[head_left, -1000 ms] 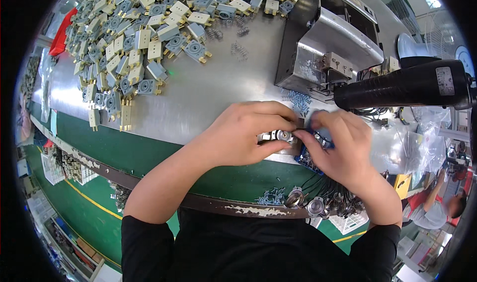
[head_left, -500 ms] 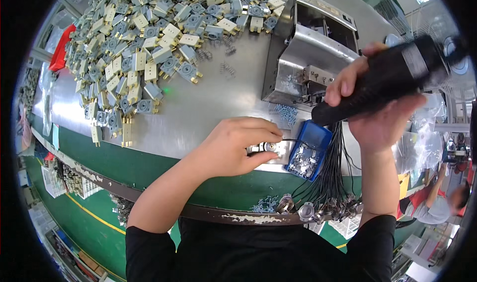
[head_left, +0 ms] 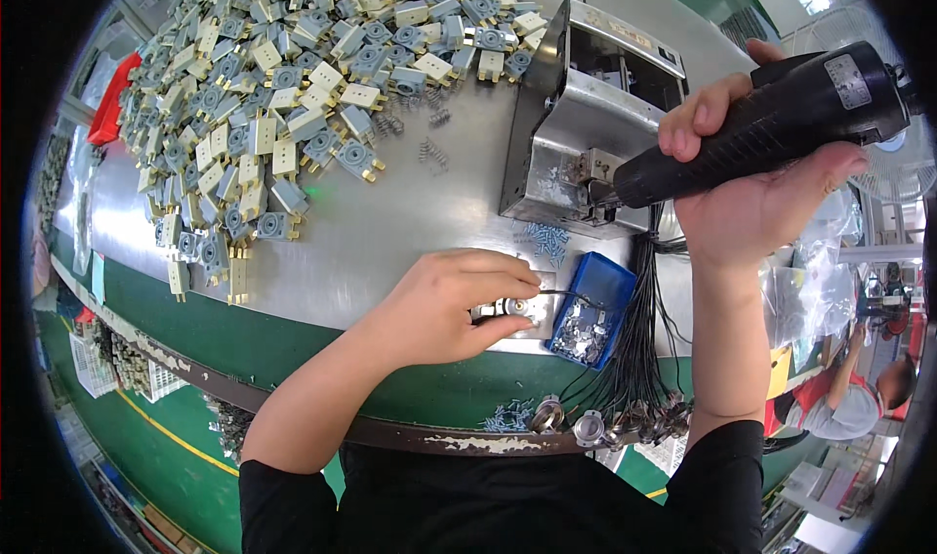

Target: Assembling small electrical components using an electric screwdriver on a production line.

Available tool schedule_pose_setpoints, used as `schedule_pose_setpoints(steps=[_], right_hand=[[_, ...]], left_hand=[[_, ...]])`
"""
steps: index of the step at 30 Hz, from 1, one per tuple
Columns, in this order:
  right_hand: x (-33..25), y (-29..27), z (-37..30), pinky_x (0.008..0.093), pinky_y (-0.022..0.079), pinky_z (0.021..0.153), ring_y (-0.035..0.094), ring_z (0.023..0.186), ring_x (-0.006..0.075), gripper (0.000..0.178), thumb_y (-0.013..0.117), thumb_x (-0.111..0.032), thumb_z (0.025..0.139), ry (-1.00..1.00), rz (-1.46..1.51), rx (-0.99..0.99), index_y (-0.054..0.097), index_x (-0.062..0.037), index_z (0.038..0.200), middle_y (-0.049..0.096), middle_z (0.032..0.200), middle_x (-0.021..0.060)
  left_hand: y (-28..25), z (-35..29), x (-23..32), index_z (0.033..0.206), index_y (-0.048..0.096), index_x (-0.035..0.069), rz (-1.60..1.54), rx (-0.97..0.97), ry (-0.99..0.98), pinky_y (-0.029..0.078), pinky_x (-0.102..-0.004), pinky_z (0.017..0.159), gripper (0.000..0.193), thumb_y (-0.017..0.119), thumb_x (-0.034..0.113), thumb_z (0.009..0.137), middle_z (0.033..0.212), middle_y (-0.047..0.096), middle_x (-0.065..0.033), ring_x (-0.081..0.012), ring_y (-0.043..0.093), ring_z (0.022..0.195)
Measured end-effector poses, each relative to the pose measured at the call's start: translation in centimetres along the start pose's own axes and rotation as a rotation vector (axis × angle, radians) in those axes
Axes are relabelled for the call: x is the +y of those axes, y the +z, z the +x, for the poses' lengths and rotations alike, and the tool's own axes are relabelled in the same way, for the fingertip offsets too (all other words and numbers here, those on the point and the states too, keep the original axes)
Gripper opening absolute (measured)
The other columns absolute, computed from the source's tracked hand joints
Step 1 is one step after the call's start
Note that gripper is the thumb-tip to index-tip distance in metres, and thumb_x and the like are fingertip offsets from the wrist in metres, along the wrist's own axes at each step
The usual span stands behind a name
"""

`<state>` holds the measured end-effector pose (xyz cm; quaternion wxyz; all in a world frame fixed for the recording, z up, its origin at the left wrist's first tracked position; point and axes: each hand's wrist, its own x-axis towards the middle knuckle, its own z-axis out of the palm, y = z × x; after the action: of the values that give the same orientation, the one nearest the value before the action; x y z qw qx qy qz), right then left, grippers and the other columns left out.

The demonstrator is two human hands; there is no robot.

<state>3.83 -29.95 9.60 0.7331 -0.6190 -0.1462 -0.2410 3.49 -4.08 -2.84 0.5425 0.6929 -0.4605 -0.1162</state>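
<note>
My left hand [head_left: 439, 305] is closed around a small round metal part [head_left: 518, 307] with a black cable, thumb on the near side and fingers on the far side. The part rests on a small metal plate [head_left: 545, 320] at the bench's front. In my right hand [head_left: 747, 217] is a black electric screwdriver [head_left: 761, 129], tilted, its nose down to the left. That nose is at the front outlet of a metal screw feeder [head_left: 590, 100]; whether the bit touches a screw is too small to tell.
A blue tray [head_left: 607, 279] of small metal pieces stands right of the plate, beside loose screws [head_left: 547, 242] and a bundle of black cables [head_left: 646, 290]. Round metal parts [head_left: 589, 427] lie along the bench edge. Grey-and-cream blocks [head_left: 283, 95] pile up at far left, near springs [head_left: 432, 154].
My right hand has brought the screwdriver's nose up and over to the feeder's outlet. My left hand keeps its grip on the metal part; the whole view has shifted slightly.
</note>
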Motion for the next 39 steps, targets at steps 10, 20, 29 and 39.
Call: schedule_pose_setpoints(steps=[10,20,29,39], right_hand=[[-0.5,2.0,-0.1,0.0380,0.046,0.068,0.054,0.067,0.0223,0.110,0.030,-0.099,0.084,0.090,-0.155,0.117,0.045,-0.0034,0.136,0.055,0.083,0.0097],[-0.8,2.4,-0.8,0.0381,0.046,0.066,0.054,0.065,0.0224,0.114,0.037,-0.101,0.079,0.118,-0.182,0.087,0.045,-0.0039,0.138,0.055,0.082,0.0096],[-2.3,5.2,-4.9,0.0371,0.047,0.060,0.055,0.063,0.0197,0.114,0.048,-0.094,0.084,0.243,0.198,-0.111,0.037,-0.0024,0.151,0.055,0.081,0.0070],[-1.4,6.5,-6.8,0.0365,0.048,0.060,0.056,0.060,0.0219,0.121,0.051,-0.099,0.076,0.296,0.110,-0.066,0.039,-0.0052,0.151,0.054,0.077,0.0085]], left_hand=[[0.0,0.1,0.0,0.106,0.078,0.004,0.001,0.010,0.013,0.060,-0.0415,0.094,0.032,0.089,0.008,0.077,0.115,0.078,-0.0120,-0.0312,0.075,0.112],[0.1,-0.1,0.2,0.105,0.078,0.003,-0.007,0.008,0.003,0.060,-0.0414,0.094,0.031,0.090,0.008,0.077,0.115,0.078,-0.0126,-0.0313,0.075,0.111],[-0.4,0.2,0.2,0.106,0.079,0.003,-0.003,-0.003,0.015,0.060,-0.0416,0.089,0.029,0.087,0.011,0.079,0.114,0.077,-0.0139,-0.0330,0.075,0.104],[-0.2,-0.2,-0.1,0.103,0.077,0.001,-0.006,0.014,0.024,0.060,-0.0418,0.088,0.028,0.086,0.013,0.080,0.111,0.077,-0.0147,-0.0345,0.075,0.100]])
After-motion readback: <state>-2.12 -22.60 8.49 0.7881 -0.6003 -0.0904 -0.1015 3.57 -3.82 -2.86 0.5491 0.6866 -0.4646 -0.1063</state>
